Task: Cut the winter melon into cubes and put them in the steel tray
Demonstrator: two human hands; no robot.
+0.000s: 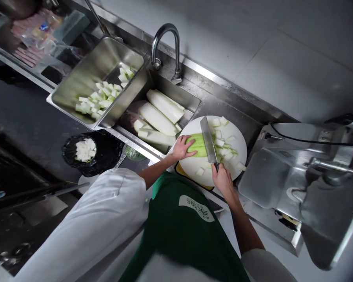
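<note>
On the round white cutting board (188, 172) lies a light green peeled gourd (197, 145), apparently in strips laid side by side. Spread over its left end, the fingers and thumb of my left hand (182, 149) hold it against the board. My right hand (222, 178) is closed around the dark handle of a cleaver (208, 139). The cleaver's broad blade stands at the gourd's right end, its lower edge partly hidden. Cut gourd chunks (220, 141) lie scattered to the right of the blade.
Left of the board, a sink (191, 102) holds long peeled gourd pieces (159, 117) below a curved faucet (166, 29). A deep metal pan (76, 84) contains cut chunks. A black-lined bin (108, 150) with white scraps stands below. Metal equipment (261, 176) stands at right.
</note>
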